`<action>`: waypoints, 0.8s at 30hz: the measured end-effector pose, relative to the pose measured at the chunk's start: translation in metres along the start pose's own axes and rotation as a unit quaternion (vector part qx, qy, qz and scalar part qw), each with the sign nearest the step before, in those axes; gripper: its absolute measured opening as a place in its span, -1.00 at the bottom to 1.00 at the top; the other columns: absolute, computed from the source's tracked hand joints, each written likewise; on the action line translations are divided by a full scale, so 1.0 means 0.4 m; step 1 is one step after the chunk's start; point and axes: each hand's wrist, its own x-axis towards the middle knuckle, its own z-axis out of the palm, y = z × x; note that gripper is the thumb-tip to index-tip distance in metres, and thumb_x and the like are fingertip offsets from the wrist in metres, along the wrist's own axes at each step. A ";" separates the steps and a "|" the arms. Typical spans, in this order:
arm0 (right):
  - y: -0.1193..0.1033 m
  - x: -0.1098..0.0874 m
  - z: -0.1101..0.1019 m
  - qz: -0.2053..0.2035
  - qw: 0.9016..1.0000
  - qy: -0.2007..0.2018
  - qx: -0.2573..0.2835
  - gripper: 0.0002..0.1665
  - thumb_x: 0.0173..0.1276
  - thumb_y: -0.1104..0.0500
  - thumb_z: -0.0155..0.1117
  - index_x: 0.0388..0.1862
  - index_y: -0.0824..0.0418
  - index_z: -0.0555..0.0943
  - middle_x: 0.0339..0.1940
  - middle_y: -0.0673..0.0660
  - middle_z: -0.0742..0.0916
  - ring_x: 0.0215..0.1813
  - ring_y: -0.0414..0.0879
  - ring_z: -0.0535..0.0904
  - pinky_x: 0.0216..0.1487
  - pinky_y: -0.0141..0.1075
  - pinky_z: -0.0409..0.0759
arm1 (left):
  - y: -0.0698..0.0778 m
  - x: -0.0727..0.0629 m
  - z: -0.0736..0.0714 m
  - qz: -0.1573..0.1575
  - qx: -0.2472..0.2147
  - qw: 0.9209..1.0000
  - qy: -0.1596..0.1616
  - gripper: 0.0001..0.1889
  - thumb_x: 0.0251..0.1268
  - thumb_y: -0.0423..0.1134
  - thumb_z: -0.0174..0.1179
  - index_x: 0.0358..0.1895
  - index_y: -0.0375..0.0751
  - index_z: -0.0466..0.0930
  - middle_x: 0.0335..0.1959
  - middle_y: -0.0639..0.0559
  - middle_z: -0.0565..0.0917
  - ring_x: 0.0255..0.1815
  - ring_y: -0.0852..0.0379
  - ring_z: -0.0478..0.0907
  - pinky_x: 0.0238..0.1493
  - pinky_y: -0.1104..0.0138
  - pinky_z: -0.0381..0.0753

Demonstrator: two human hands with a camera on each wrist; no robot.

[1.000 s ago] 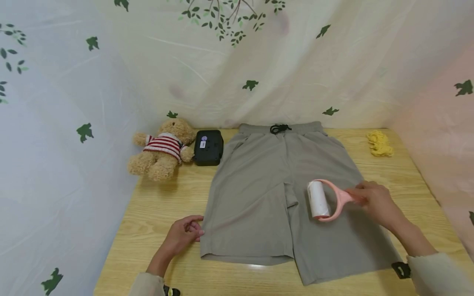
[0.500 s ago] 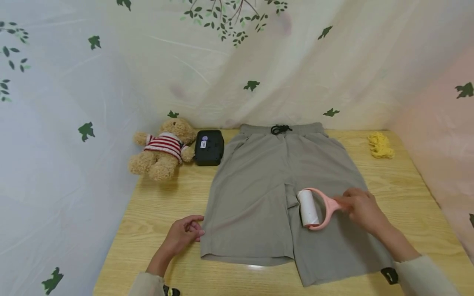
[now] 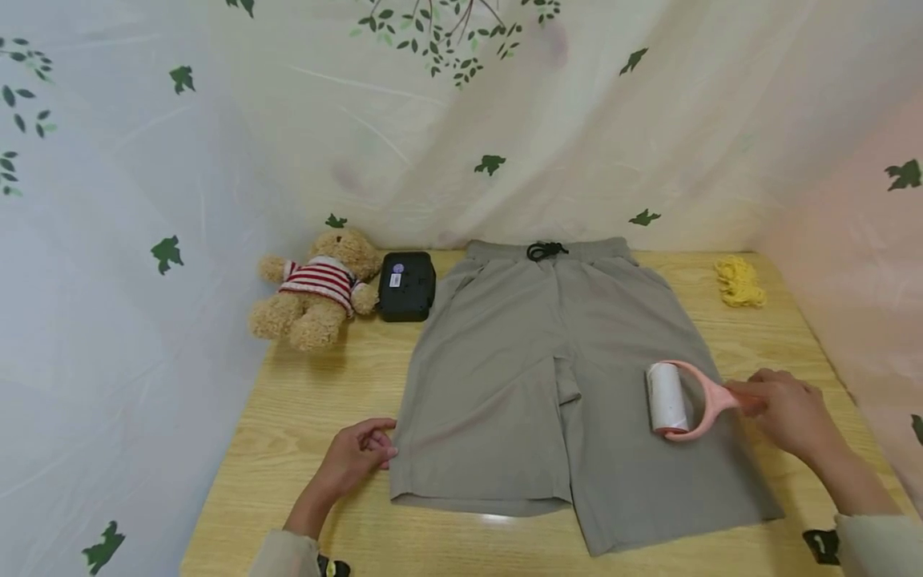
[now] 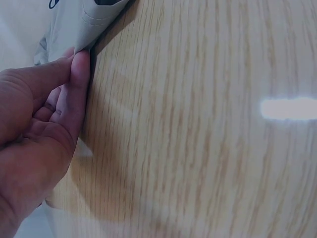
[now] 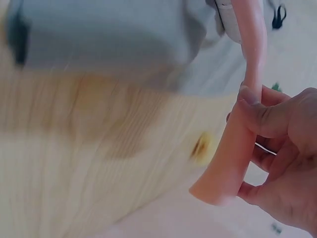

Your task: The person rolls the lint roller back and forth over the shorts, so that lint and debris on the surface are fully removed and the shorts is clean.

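Grey shorts [image 3: 497,385] lie spread flat on the wooden table, waistband with black drawstring at the far end. My left hand [image 3: 355,455] is at the side edge of the nearer left leg; in the left wrist view its thumb and forefinger pinch the cloth [image 4: 67,29] near the hem. A lint roller with a white roll [image 3: 667,398] and a pink handle [image 5: 233,148] is in my right hand [image 3: 789,413], fingers and thumb wrapped round the handle. The roll is over the right leg of the shorts, its axis running roughly front to back.
At the back left a teddy bear [image 3: 315,292] in a red-striped shirt lies beside a black box [image 3: 407,287] with a small label. A yellow bundle of yarn [image 3: 739,281] is at the back right. Leaf-printed curtains [image 3: 433,160] hang round the table's back and sides.
The lint roller went left and slightly nearer to the middle of the shorts, then back right towards the outer edge of the right leg. The left hand stays put.
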 end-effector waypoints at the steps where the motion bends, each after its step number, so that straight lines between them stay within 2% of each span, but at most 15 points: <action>1: 0.012 -0.007 -0.006 0.009 1.000 -0.004 -0.010 -0.52 -0.10 0.49 0.30 -0.10 0.30 0.70 -0.42 0.08 0.63 -0.31 0.16 0.51 -0.29 0.26 0.31 | 0.001 0.000 -0.001 0.001 0.000 1.000 -0.001 -0.56 0.14 -0.51 0.30 0.13 -0.48 0.51 -0.33 -0.21 0.57 -0.46 0.07 0.59 -0.39 0.25 0.73; 8: 0.083 -0.055 -0.044 0.086 0.994 -0.042 -0.053 -0.56 -0.06 0.45 0.33 -0.09 0.38 0.67 -0.43 0.19 0.60 -0.35 0.21 0.50 -0.34 0.37 0.31 | -0.002 0.000 0.000 -0.002 0.004 1.000 0.000 -0.57 0.14 -0.50 0.30 0.12 -0.47 0.52 -0.33 -0.20 0.58 -0.45 0.08 0.59 -0.38 0.26 0.73; 12: 0.114 -0.078 -0.050 0.092 0.993 -0.039 -0.069 -0.57 -0.10 0.44 0.37 -0.13 0.42 0.66 -0.47 0.20 0.57 -0.41 0.17 0.47 -0.43 0.34 0.36 | -0.002 0.000 -0.001 0.000 0.009 1.000 0.001 -0.57 0.14 -0.51 0.30 0.12 -0.47 0.52 -0.33 -0.20 0.58 -0.44 0.10 0.59 -0.39 0.27 0.73; 16: 0.137 -0.092 -0.045 0.109 0.991 -0.037 -0.063 -0.55 -0.10 0.43 0.42 -0.12 0.41 0.65 -0.44 0.24 0.59 -0.37 0.25 0.50 -0.36 0.44 0.29 | -0.003 0.002 -0.002 -0.003 0.006 1.000 0.000 -0.57 0.14 -0.52 0.29 0.13 -0.47 0.51 -0.32 -0.20 0.58 -0.42 0.08 0.58 -0.38 0.26 0.73; 24: 0.141 -0.100 -0.055 0.132 0.989 -0.043 -0.051 -0.54 -0.08 0.46 0.38 -0.08 0.44 0.63 -0.36 0.36 0.60 -0.36 0.32 0.50 -0.30 0.45 0.25 | -0.001 0.004 -0.001 -0.001 0.004 1.000 0.001 -0.56 0.13 -0.51 0.31 0.12 -0.46 0.52 -0.33 -0.21 0.58 -0.43 0.09 0.58 -0.38 0.26 0.73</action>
